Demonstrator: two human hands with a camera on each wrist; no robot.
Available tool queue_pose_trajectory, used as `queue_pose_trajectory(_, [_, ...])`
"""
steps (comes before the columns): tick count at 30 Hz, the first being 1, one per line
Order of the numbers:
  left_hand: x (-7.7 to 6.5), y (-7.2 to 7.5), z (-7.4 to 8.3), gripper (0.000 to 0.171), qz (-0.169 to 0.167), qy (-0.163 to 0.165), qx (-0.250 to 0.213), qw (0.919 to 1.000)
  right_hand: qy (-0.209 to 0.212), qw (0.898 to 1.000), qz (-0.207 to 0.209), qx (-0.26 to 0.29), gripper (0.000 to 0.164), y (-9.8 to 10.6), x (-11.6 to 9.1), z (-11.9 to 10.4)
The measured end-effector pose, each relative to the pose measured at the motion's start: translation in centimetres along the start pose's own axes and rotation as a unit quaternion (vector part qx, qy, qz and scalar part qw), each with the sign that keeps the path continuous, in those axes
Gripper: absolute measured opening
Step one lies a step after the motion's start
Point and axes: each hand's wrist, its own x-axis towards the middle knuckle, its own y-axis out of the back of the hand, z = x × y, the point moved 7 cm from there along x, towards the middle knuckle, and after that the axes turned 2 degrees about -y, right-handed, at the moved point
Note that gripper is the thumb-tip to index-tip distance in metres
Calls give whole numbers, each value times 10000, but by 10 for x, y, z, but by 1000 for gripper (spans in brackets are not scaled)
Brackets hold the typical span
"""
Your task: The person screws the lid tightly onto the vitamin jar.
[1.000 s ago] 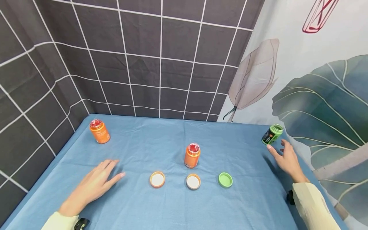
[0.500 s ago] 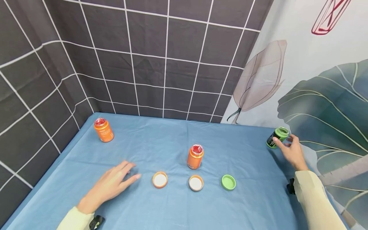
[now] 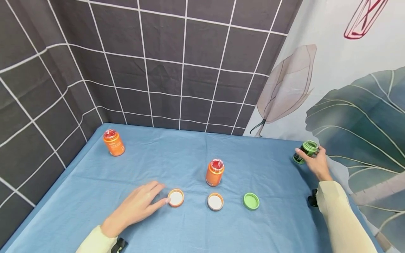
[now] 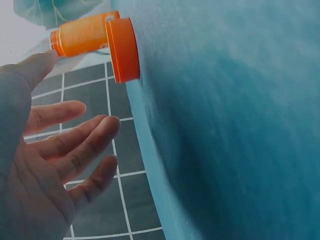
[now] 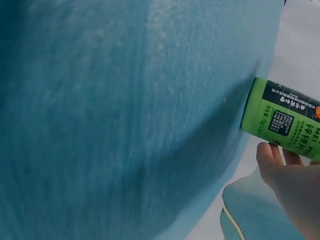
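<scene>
Two orange jars (image 3: 214, 175), red-mouthed, right hand (image 3: 317, 166) gripping green jar (image 5: 282, 120), left hand (image 3: 136, 207) unclenched

Green cylindrical plastic bottle (image 5: 282, 117): right wrist view shows Latin capitals "MEI", the following letters cut off at the view's edge; adjacent Chinese characters not reliably legible. Leftmost orange cylindrical plastic bottle (image 3: 114, 144): white lettering present, illegible.

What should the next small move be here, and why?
Probably have the left hand pinch the left orange lid: it is open, right beside that lid; the middle orange bottle stands uncapped, and the right hand holds the green bottle.
</scene>
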Motion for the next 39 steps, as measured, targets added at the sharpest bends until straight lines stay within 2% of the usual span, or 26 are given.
queue_pose_trajectory(5, [5, -4, 8, 35, -3, -230, -111, 9997, 48, 9998, 94, 152, 99, 0, 3, 6])
queue_pose_trajectory(12, [15, -9, 27, 26, 131, -684, -329, 9970, 167, 9983, 269, 486, 83, 0, 4, 0])
queue_pose_trajectory(17, [21, -17, 34, 28, 44, -811, -436, 9957, 232, 9986, 255, 404, 82, -4, 1, -2])
queue_pose_trajectory(23, [23, -18, 38, 39, -54, -730, -396, 9965, 386, 9988, -169, 245, 83, -13, -10, -6])
queue_pose_trajectory(30, [29, -20, 43, 47, -258, -611, -337, 9972, 697, 9959, -526, 244, 76, -26, -24, -19])
queue_pose_trajectory(36, [35, -19, 52, 50, -439, -731, -318, 9959, 828, 9930, -836, 137, 72, -33, -34, -23])
queue_pose_trajectory(39, [37, -18, 57, 50, -375, -793, -331, 9956, 957, 9890, -1126, 63, 71, -38, -41, -27])
